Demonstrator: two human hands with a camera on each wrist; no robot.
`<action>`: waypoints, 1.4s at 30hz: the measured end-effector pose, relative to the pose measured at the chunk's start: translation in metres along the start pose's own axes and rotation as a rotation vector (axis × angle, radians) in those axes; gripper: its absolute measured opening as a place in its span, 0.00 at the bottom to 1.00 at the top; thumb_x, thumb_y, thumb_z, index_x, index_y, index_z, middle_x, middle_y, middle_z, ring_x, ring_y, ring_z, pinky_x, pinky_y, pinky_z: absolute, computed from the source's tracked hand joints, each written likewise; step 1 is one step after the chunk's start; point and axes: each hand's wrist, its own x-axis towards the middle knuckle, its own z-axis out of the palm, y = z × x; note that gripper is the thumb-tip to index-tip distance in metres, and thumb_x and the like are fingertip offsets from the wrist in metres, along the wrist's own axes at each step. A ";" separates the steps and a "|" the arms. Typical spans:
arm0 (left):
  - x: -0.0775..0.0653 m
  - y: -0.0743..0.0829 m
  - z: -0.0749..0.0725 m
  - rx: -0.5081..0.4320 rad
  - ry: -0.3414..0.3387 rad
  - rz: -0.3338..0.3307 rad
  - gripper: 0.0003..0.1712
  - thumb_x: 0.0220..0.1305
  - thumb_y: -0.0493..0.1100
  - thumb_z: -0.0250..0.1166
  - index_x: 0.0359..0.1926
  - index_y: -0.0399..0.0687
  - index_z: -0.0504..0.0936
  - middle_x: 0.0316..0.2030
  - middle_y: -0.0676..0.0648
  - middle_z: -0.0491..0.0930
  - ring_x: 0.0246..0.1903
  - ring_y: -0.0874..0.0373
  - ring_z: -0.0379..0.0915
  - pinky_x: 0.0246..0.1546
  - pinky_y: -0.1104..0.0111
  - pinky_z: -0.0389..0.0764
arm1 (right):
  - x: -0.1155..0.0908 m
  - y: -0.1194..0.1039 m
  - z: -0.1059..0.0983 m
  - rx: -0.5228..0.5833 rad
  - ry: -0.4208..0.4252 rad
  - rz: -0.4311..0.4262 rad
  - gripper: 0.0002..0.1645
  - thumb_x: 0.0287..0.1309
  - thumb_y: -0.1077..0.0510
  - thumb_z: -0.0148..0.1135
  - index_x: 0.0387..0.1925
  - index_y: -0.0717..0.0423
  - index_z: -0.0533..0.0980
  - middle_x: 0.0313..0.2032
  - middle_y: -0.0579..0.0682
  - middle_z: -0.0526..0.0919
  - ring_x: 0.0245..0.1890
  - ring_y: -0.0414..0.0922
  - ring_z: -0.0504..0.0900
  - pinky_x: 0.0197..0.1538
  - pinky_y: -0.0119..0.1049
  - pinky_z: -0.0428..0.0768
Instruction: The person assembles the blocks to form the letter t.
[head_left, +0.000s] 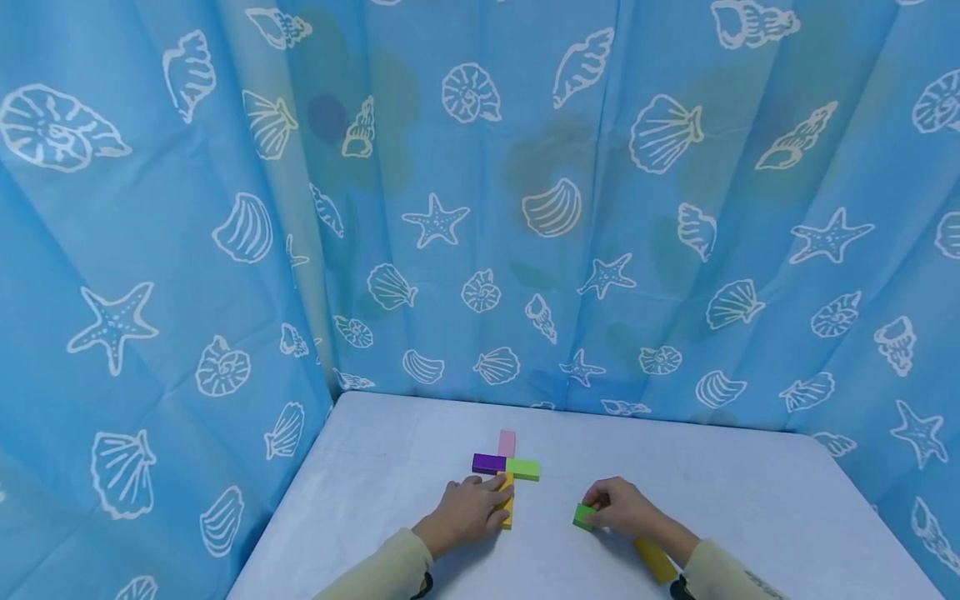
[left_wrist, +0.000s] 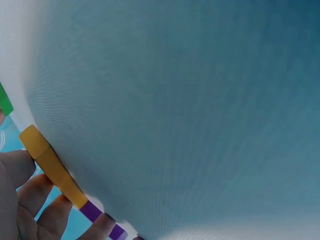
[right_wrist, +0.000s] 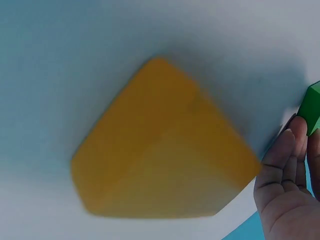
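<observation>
Small coloured blocks form a cross on the white table: a pink block [head_left: 507, 443] at the far end, a purple block [head_left: 488, 464] on the left, a light green block [head_left: 523, 470] on the right and a yellow length [head_left: 507, 515] nearest me. My left hand [head_left: 467, 515] rests its spread fingers on the yellow length; its thumb [left_wrist: 19, 167] touches near one end in the left wrist view. To the right, my right hand [head_left: 622, 508] pinches a green block [head_left: 583, 517] between thumb and fingers, close over the table.
Under my right wrist lies another yellow block [head_left: 655, 560], large and blurred in the right wrist view. The white table [head_left: 405, 433] ends at a blue shell-print curtain [head_left: 525, 250] behind and at the sides.
</observation>
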 end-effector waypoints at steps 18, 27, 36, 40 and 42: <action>-0.002 0.000 -0.004 0.014 0.011 0.003 0.27 0.71 0.61 0.54 0.69 0.70 0.70 0.72 0.61 0.64 0.65 0.45 0.69 0.56 0.39 0.75 | -0.005 -0.027 0.022 0.020 -0.014 -0.015 0.08 0.49 0.62 0.75 0.31 0.57 0.81 0.27 0.47 0.79 0.28 0.42 0.75 0.31 0.34 0.77; -0.002 0.000 -0.002 0.008 0.006 0.006 0.27 0.71 0.61 0.55 0.69 0.69 0.70 0.72 0.61 0.65 0.64 0.44 0.70 0.56 0.38 0.75 | -0.007 -0.037 0.035 0.032 -0.034 0.032 0.09 0.49 0.59 0.76 0.30 0.56 0.81 0.25 0.47 0.80 0.25 0.41 0.77 0.29 0.33 0.78; -0.002 0.000 -0.001 0.005 0.011 0.001 0.27 0.71 0.62 0.55 0.69 0.69 0.70 0.72 0.60 0.65 0.65 0.44 0.70 0.56 0.37 0.74 | -0.008 -0.049 0.047 0.048 -0.062 -0.017 0.10 0.48 0.58 0.76 0.30 0.56 0.81 0.23 0.47 0.79 0.23 0.40 0.76 0.28 0.31 0.78; -0.003 0.000 -0.001 0.005 0.020 0.006 0.27 0.71 0.61 0.55 0.69 0.69 0.71 0.72 0.60 0.65 0.64 0.45 0.70 0.55 0.38 0.75 | -0.009 -0.052 0.052 0.047 -0.068 -0.033 0.11 0.49 0.57 0.76 0.30 0.55 0.81 0.23 0.46 0.79 0.23 0.40 0.76 0.29 0.31 0.77; -0.003 0.001 -0.001 0.004 0.026 0.007 0.27 0.71 0.61 0.56 0.69 0.68 0.71 0.72 0.60 0.65 0.64 0.45 0.70 0.55 0.37 0.75 | -0.010 -0.054 0.054 0.053 -0.070 -0.038 0.10 0.49 0.57 0.76 0.30 0.55 0.81 0.22 0.46 0.79 0.23 0.40 0.75 0.29 0.31 0.77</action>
